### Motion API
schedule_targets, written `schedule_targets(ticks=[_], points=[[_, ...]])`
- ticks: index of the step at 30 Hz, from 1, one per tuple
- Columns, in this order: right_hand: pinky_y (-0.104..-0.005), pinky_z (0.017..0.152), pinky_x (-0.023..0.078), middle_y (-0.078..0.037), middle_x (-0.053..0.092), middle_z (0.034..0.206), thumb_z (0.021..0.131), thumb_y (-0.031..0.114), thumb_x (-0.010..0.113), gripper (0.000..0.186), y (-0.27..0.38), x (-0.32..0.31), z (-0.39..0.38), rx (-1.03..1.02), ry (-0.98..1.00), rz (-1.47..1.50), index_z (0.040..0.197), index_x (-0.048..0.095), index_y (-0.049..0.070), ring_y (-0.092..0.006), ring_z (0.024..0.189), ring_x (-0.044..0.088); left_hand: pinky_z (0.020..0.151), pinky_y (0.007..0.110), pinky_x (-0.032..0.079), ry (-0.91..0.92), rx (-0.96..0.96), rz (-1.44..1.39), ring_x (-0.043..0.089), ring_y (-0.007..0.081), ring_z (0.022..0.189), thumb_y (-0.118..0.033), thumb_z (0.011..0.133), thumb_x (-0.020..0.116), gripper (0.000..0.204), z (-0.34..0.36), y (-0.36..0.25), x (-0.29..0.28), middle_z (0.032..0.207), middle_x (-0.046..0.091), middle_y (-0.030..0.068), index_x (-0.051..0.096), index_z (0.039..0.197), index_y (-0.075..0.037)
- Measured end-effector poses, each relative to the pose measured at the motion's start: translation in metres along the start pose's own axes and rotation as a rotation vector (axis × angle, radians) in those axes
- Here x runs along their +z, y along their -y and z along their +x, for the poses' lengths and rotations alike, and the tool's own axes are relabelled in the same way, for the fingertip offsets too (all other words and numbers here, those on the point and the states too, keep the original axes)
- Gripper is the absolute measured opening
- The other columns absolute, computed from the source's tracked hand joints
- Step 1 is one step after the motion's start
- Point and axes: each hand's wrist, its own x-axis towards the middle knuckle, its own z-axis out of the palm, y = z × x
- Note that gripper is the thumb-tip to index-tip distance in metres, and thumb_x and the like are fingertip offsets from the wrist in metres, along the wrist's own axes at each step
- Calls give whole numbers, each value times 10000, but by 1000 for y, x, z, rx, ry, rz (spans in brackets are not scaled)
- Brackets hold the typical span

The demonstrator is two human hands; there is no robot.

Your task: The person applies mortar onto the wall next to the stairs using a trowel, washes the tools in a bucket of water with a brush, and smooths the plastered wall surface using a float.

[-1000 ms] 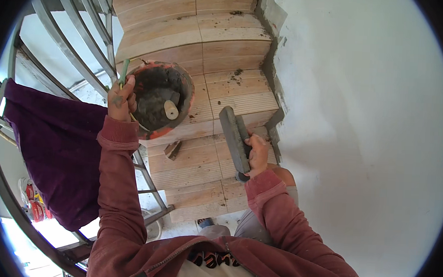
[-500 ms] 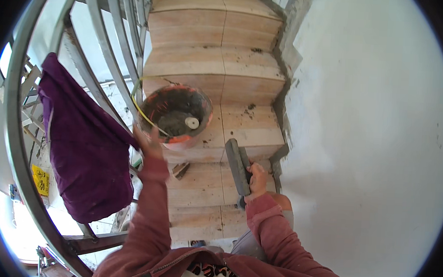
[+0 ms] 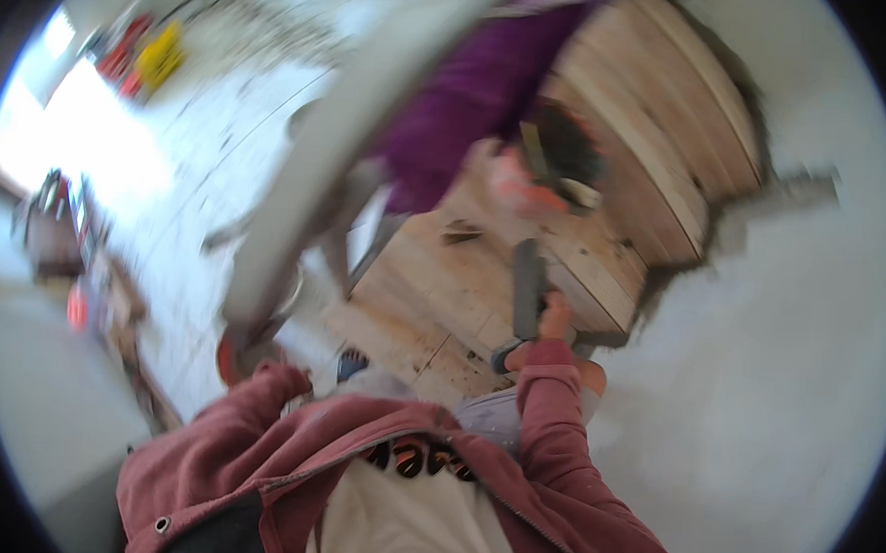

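My right hand (image 3: 555, 314) is closed round the handle of a grey, mortar-smeared plastering float (image 3: 528, 286), held upright over the steps beside my knee. Low beside the metal railing (image 3: 330, 140) is my left hand (image 3: 298, 379), small and blurred. Its fingers are mostly hidden, and I cannot make out whether it holds anything. An orange curved edge (image 3: 226, 359) shows close by it. Farther up the stairs stands an orange bucket (image 3: 524, 188) with dark mortar inside and a pale round thing at its rim. A purple cloth (image 3: 456, 122) hangs over the railing, partly in front of the bucket.
Wood-toned tiled steps (image 3: 624, 166) rise to the upper right along a white wall (image 3: 747, 393) with a rough grey mortar edge. A small dark scrap (image 3: 461, 232) lies on a step. Left of the railing are a pale tiled floor (image 3: 202, 184) and a yellow bag (image 3: 160, 56).
The view has swung left and down, and is blurred. My left hand has gone from beside the bucket and cloth to low by the railing. My right hand still grips the float.
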Motion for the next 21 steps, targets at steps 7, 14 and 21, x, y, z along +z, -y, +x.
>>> schedule_targets(ticks=[7,14,21], points=[[-338,651,460,-68,541,766,827,356,417,327,145,-5,-23,625,168,859,731,510,57,-177,708,531,872,366,430,-309,-345,-945,526,326,1052,-161,666,677,586,25,64,220,1152,544,162,488,1216,-87],[-344,699,483,-93,573,854,859,323,405,313,79,36,-41,429,699,572,869,537,40,-211,785,571,933,345,376,-429,-540,-1754,483,308,1119,-137,675,688,659,151,69,311,1173,510,230,410,1249,29],[-349,729,504,-115,592,913,855,275,403,297,117,64,-62,968,747,512,923,541,21,-233,810,600,958,341,351,-261,-624,-2035,471,284,1145,-225,721,681,579,225,70,314,1188,516,196,471,1212,0]])
